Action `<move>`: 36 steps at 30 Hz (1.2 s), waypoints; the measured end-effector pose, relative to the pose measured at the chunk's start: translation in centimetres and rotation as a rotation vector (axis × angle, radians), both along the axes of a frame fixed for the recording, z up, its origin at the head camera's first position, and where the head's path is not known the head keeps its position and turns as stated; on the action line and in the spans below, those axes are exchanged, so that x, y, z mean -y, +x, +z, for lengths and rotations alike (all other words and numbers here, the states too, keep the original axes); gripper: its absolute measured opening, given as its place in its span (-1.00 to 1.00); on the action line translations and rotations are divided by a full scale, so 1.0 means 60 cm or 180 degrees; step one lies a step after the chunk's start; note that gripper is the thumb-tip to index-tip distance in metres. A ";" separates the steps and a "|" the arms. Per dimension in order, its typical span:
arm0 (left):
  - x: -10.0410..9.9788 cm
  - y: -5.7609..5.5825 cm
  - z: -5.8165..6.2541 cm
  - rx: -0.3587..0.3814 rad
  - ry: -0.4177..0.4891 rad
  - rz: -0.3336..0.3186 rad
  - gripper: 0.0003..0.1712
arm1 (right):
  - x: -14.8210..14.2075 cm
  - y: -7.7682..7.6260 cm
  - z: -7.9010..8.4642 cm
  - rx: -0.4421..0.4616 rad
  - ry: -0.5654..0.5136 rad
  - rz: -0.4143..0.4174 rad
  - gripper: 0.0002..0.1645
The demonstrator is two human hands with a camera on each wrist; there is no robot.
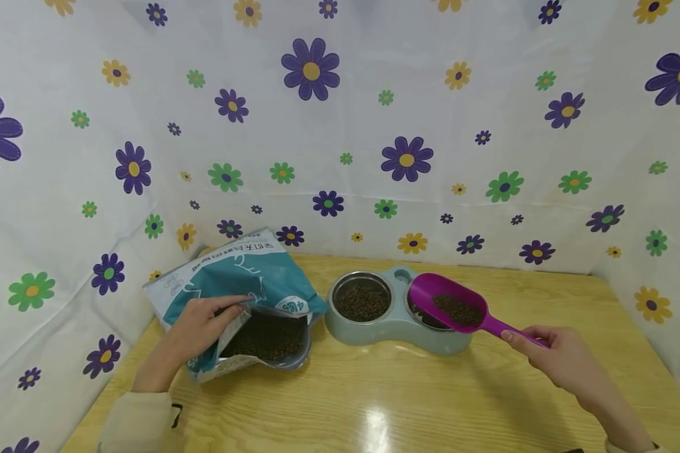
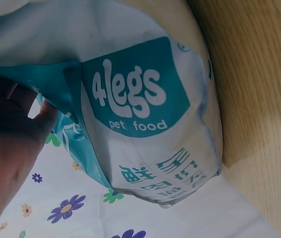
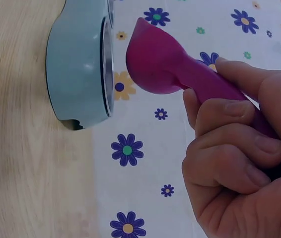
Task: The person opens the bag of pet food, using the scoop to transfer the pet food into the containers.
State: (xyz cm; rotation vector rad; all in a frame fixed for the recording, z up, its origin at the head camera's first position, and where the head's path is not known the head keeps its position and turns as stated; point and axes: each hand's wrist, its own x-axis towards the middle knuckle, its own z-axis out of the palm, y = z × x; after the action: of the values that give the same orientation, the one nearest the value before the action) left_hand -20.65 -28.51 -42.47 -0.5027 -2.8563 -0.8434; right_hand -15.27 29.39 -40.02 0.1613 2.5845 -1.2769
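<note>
My right hand (image 1: 566, 362) grips the handle of a magenta scoop (image 1: 442, 286), its fingers curled round it in the right wrist view. Brown kibble (image 1: 459, 310) lies in the scoop, which is above the right bowl of a pale blue-green double pet feeder (image 1: 368, 333) and hides part of that bowl. At left, a teal and white pet food bag (image 2: 145, 148) stands with its mouth open and kibble inside. My left hand (image 1: 198, 333) holds the upper edge of the bag's mouth, thumb and index finger at the rim.
The feeder's left metal bowl (image 1: 362, 297) contains kibble, close to the bag's right side. Everything stands on a light wooden table (image 1: 430, 402). A white cloth with printed flowers (image 1: 351, 113) rises behind the table and along both sides.
</note>
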 end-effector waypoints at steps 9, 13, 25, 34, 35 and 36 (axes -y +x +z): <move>0.003 -0.002 -0.001 -0.0009 -0.0029 0.0002 -0.65 | 0.001 -0.011 0.007 -0.0278 0.0811 0.0116 -0.28; 0.002 -0.001 0.002 -0.0003 -0.0037 -0.0037 -0.65 | 0.011 -0.014 0.007 -0.0454 0.1094 0.0219 -0.27; 0.002 0.003 0.002 0.0038 0.0000 -0.0049 -0.64 | 0.034 -0.020 0.016 -0.0976 0.1544 0.0357 -0.37; 0.003 0.007 -0.007 0.0037 0.0090 -0.0034 -0.64 | 0.050 -0.012 0.021 -0.1423 0.1895 0.0408 -0.51; 0.003 0.008 -0.007 0.0033 0.0095 -0.0038 -0.64 | 0.052 -0.010 0.022 -0.1443 0.1927 0.0402 -0.52; 0.003 0.008 -0.007 0.0030 0.0099 -0.0038 -0.64 | 0.053 -0.009 0.022 -0.1465 0.1958 0.0396 -0.52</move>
State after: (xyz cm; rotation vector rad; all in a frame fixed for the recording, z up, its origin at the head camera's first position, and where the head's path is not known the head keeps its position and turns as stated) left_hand -20.16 -28.71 -42.88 -0.5141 -2.8468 -0.8932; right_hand -15.81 26.20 -38.71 -0.2073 3.2442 -0.4755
